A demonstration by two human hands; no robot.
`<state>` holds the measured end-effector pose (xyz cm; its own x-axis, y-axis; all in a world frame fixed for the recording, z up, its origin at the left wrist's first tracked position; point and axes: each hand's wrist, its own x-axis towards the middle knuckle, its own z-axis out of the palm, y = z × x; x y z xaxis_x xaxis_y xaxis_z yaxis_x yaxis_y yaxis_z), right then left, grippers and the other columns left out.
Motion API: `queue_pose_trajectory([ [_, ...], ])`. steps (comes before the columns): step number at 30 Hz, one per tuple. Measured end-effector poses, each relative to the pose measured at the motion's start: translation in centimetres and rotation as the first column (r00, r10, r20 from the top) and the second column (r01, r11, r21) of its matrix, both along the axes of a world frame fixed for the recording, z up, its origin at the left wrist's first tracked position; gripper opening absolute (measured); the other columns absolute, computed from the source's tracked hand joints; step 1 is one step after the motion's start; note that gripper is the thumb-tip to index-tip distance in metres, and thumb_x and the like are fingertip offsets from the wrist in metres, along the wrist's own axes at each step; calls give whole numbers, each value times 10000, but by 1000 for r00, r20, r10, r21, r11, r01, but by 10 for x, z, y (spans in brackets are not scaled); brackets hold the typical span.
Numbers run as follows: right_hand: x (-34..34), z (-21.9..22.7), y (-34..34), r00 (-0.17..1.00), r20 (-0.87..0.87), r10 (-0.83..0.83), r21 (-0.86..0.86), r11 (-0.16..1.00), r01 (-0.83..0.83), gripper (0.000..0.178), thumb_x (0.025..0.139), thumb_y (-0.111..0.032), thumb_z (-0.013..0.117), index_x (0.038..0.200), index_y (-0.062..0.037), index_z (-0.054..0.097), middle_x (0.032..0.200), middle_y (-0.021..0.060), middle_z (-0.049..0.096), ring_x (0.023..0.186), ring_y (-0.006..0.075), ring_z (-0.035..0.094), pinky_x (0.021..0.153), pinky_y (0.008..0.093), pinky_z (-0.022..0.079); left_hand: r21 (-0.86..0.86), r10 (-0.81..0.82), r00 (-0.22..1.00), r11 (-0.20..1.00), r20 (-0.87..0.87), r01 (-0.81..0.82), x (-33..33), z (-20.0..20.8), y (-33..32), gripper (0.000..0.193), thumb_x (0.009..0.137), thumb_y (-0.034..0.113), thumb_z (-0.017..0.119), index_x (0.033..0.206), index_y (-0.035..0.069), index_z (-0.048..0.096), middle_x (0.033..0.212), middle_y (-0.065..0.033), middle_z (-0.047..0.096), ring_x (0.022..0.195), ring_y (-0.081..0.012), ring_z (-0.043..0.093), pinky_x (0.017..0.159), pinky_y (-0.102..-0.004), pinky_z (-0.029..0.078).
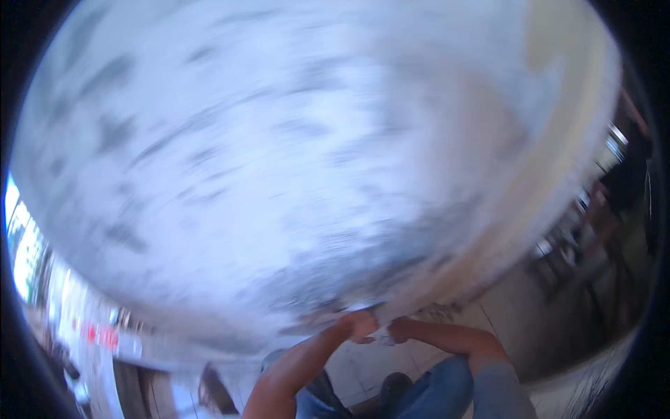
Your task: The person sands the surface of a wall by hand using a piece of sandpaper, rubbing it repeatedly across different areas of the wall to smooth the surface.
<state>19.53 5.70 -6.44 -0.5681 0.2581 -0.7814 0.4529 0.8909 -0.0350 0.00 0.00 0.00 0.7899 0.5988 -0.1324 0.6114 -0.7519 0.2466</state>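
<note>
A huge pale grey-white rounded surface (265, 167) fills most of the head view, mottled with dark patches and smeared by motion. At its lower edge, my left hand (359, 325) is closed, its fingers curled. Whatever it grips is too blurred to make out. Close by on the right, my right hand (399, 329) also looks closed, wrist bent, at the same edge. A small pale bit shows between the two hands, but its kind is unclear.
A tan band (551, 153) runs along the surface's right side. Below are my jeans (440, 391) and a tiled floor (349, 366). Dark, blurred clutter (593, 237) stands at the right. A red-and-white patch (105, 336) and a dark brown object (215, 391) show at lower left.
</note>
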Motion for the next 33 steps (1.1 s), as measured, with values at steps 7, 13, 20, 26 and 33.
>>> queue_pose_trajectory([
  [7, 1, -20, 48, 977, -211, -1, 32, 999, 8, 483, 757, -445, 615, 997, -26, 627, 957, 187, 640, 923, 347, 605, 845, 424, 466, 127, -3, 980, 992, 198, -22, -4, 1, 12, 196, 734, 237, 639, 768, 46, 610, 830, -153, 617, 817, -323, 611, 709, -453, 489],
  [13, -53, 24, -2, 938, -348, 0, -88, 996, -33, 473, 753, -435, 628, 975, -17, 626, 928, 185, 638, 899, 353, 605, 831, 422, 467, 724, -479, 576, 212, 663, -657, -12, 88, 20, 269, 722, 272, 629, 549, 112, 502, 601, -38, 518, 566, -238, 529, 521, -384, 431],
  [20, -113, 72, -42, 888, -456, 55, -214, 962, -169, 463, 747, -423, 642, 950, -7, 626, 893, 183, 636, 872, 359, 604, 815, 420, 468, 743, -374, 649, 435, 662, -508, -2, 86, 12, 278, 729, 264, 612, 536, 123, 468, 559, -32, 461, 536, -212, 498, 482, -381, 377],
  [26, -135, 86, -61, 872, -484, 75, -246, 944, -218, 455, 742, -412, 655, 928, 2, 625, 864, 181, 634, 848, 365, 604, 801, 418, 468, 794, -339, 727, 379, 597, -475, -2, 89, 18, 289, 667, 241, 601, 452, 141, 435, 488, -9, 439, 471, -199, 482, 432, -363, 348],
  [33, -134, 110, -65, 857, -508, 86, -227, 947, -229, 446, 736, -400, 669, 902, 12, 625, 830, 179, 632, 820, 372, 603, 785, 415, 469, 818, -365, 737, 343, 568, -461, 10, 64, 48, 319, 635, 260, 616, 403, 160, 420, 456, -2, 458, 433, -200, 496, 408, -364, 348],
])
